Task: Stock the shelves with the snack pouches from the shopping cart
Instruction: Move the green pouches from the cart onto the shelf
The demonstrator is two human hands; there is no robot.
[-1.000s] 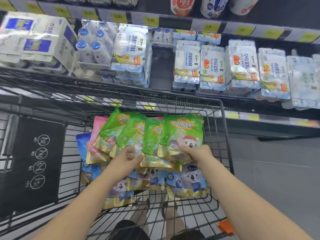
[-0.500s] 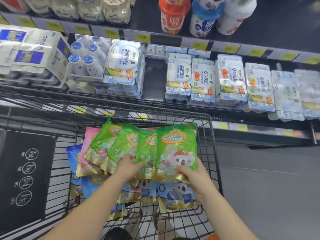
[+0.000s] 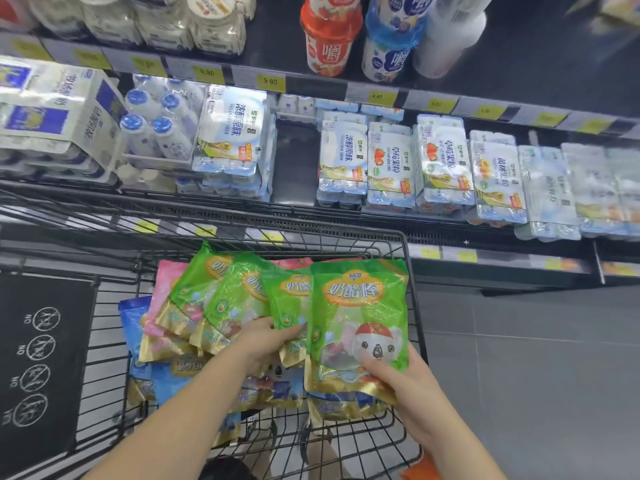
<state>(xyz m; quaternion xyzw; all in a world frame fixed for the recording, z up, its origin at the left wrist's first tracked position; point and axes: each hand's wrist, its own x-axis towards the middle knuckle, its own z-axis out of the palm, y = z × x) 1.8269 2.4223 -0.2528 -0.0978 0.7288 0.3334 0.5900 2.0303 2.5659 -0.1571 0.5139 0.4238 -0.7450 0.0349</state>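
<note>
price tags (image 3: 207,73): blurred, perhaps 9.90 | red cup (image 3: 327,46): top cropped | blue pouches (image 3: 133,320): half-covered

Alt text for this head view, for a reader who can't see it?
Both hands hold a fan of green snack pouches over a wire shopping cart: the right hand grips the front pouch by its gold bottom edge, the left hand holds the others. Blue pouches and pink pouches lie in the cart below, and shrink-wrapped multipacks fill the shelf beyond.

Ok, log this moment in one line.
stage: pick from cart | left hand: holds fanned green pouches | right hand: holds front green pouch
</note>
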